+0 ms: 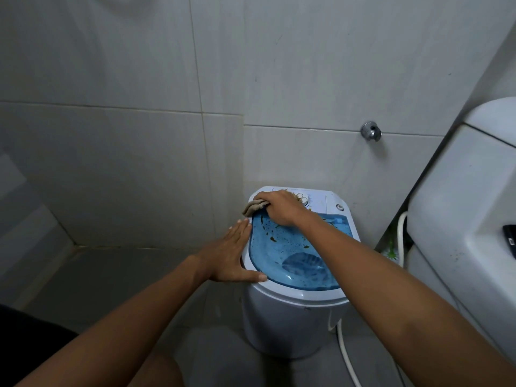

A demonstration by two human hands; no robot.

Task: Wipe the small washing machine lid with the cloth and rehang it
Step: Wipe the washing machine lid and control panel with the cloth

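Note:
A small white washing machine (287, 319) stands on the floor by the tiled wall. Its translucent blue lid (293, 255) carries brown spots and smears. My right hand (279, 206) presses a crumpled beige cloth (255, 206) onto the far left corner of the machine's top, at the lid's back edge. My left hand (236, 254) lies flat against the machine's left rim, fingers together, thumb on the front edge.
A large white appliance (469, 219) fills the right side. A white hose (346, 353) runs down beside the small machine. A metal wall fitting (370, 131) sits on the grey tiles above. Grey tiled floor (120, 286) lies to the left.

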